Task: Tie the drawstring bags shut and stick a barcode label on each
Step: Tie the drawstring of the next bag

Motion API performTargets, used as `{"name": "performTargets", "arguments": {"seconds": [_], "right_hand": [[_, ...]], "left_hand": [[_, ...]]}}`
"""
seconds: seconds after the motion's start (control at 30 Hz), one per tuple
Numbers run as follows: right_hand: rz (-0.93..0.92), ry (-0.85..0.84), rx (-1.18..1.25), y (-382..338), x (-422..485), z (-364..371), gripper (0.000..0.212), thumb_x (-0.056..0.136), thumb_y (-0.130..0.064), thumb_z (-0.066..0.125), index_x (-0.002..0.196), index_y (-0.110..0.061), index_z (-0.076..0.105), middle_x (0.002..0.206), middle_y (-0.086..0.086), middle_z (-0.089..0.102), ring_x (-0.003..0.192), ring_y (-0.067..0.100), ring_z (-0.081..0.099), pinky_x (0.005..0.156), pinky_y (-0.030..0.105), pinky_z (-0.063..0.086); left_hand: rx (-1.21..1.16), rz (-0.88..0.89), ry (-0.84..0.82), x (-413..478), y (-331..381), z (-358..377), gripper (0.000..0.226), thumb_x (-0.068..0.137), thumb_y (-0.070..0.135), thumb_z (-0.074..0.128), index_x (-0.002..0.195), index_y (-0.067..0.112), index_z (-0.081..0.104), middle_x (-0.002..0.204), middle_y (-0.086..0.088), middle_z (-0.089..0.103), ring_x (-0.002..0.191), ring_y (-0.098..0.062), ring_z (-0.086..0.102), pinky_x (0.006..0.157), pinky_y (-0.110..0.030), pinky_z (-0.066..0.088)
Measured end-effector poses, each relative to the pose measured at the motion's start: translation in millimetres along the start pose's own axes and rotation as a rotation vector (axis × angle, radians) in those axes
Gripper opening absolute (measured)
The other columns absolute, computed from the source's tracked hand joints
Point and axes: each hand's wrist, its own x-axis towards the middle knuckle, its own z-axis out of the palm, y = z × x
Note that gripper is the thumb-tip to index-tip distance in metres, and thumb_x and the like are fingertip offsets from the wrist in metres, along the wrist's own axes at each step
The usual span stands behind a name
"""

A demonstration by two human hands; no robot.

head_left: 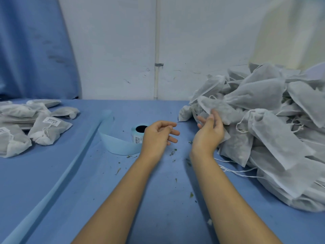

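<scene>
The next bag (221, 107) is lying at the left edge of the pile of untied bags (274, 131), which is taking up the right side of the table (158, 191). From the person it is sitting ahead and to the right, so the right hand (209, 132) is much the nearer one. That hand is reaching into the pile's edge with its fingers loosely spread. Its fingertips are touching the bag's lower edge and are not closing round it.

The bag's long axis seems to be slanting from far left to near right, across the line of the reach. Which end holds the drawstring is hard to tell.

The left hand (158, 136) is hanging loosely curled and is holding nothing. It is hovering just in front of the label roll (135, 137), which is standing to the left of the pile. Labelled bags (47, 129) are lying well apart at the table's far left.
</scene>
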Motion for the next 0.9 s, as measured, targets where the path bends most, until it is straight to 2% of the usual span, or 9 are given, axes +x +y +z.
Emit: {"name": "performTargets", "arguments": {"seconds": [0.07, 0.27, 0.4, 0.5, 0.57, 0.67, 0.77, 0.83, 0.9], "right_hand": [[-0.004, -0.075, -0.004, -1, -9, 6, 0.028, 0.100, -0.013, 0.040, 0.113, -0.013, 0.064, 0.093, -0.016, 0.068, 0.071, -0.003, 0.062, 0.065, 0.009, 0.045], [0.123, -0.295, -0.070, 14, -37, 8, 0.030, 0.089, -0.002, 0.042, 0.078, -0.008, 0.070, 0.074, -0.004, 0.071, 0.058, 0.009, 0.062, 0.054, 0.013, 0.043], [0.231, -0.296, -0.102, 22, -40, 4, 0.032, 0.088, -0.004, 0.041, 0.067, -0.003, 0.065, 0.065, 0.003, 0.067, 0.043, 0.007, 0.055, 0.043, 0.013, 0.039], [0.242, -0.286, -0.189, 28, -42, 0, 0.032, 0.086, -0.007, 0.042, 0.061, -0.006, 0.063, 0.053, -0.001, 0.063, 0.039, 0.007, 0.052, 0.041, 0.014, 0.038], [0.254, -0.308, -0.237, 33, -44, 1, 0.028, 0.087, -0.011, 0.043, 0.068, -0.010, 0.064, 0.060, 0.003, 0.065, 0.046, 0.011, 0.056, 0.044, 0.017, 0.042], [0.242, -0.423, -0.294, 38, -51, 2, 0.012, 0.093, -0.028, 0.052, 0.098, -0.024, 0.062, 0.092, 0.002, 0.067, 0.066, 0.015, 0.066, 0.047, 0.024, 0.048], [0.160, -0.539, -0.328, 42, -55, 3, 0.043, 0.090, -0.029, 0.062, 0.130, -0.035, 0.049, 0.108, -0.013, 0.060, 0.077, -0.002, 0.066, 0.052, 0.015, 0.049], [0.184, -0.498, -0.292, 42, -53, 4, 0.052, 0.090, -0.021, 0.061, 0.136, -0.038, 0.044, 0.121, -0.009, 0.057, 0.092, 0.011, 0.066, 0.058, 0.024, 0.054], [0.211, -0.420, -0.302, 40, -48, 3, 0.056, 0.090, -0.017, 0.058, 0.138, -0.039, 0.042, 0.125, -0.007, 0.053, 0.095, 0.024, 0.065, 0.061, 0.034, 0.057]], "left_hand": [[0.005, -0.009, 0.041, 0, -1, -5, 0.021, 0.093, 0.006, 0.049, 0.089, 0.017, 0.065, 0.074, 0.005, 0.070, 0.056, -0.007, 0.062, 0.057, -0.017, 0.046], [-0.099, -0.057, 0.189, -4, -2, -28, 0.013, 0.095, 0.008, 0.046, 0.104, 0.010, 0.056, 0.100, -0.003, 0.067, 0.054, -0.010, 0.065, 0.052, -0.020, 0.051], [-0.263, -0.132, 0.217, -11, -2, -42, 0.011, 0.096, 0.015, 0.044, 0.099, 0.009, 0.052, 0.092, -0.007, 0.066, 0.050, -0.018, 0.066, 0.045, -0.023, 0.049], [-0.311, -0.177, 0.253, -14, -6, -48, 0.029, 0.098, 0.034, 0.045, 0.098, 0.007, 0.056, 0.082, -0.009, 0.064, 0.055, -0.024, 0.067, 0.042, -0.024, 0.050], [-0.171, -0.115, 0.267, -16, -10, -48, 0.020, 0.096, 0.027, 0.054, 0.098, 0.007, 0.056, 0.084, -0.010, 0.064, 0.067, -0.026, 0.068, 0.044, -0.024, 0.052], [-0.121, -0.052, 0.216, -18, -15, -45, 0.006, 0.093, 0.011, 0.058, 0.098, 0.009, 0.056, 0.079, -0.002, 0.064, 0.059, -0.009, 0.066, 0.046, -0.020, 0.051], [-0.059, -0.026, 0.108, -18, -18, -45, 0.009, 0.094, 0.017, 0.058, 0.100, 0.011, 0.060, 0.079, -0.004, 0.068, 0.057, -0.012, 0.066, 0.044, -0.024, 0.050], [0.059, 0.041, 0.159, -17, -22, -47, 0.009, 0.095, 0.024, 0.055, 0.097, 0.019, 0.062, 0.088, -0.003, 0.068, 0.058, -0.016, 0.066, 0.043, -0.023, 0.046], [0.194, 0.139, 0.235, -14, -28, -50, 0.013, 0.097, 0.017, 0.050, 0.100, 0.026, 0.058, 0.102, -0.002, 0.063, 0.059, -0.015, 0.063, 0.046, -0.016, 0.044]]}}
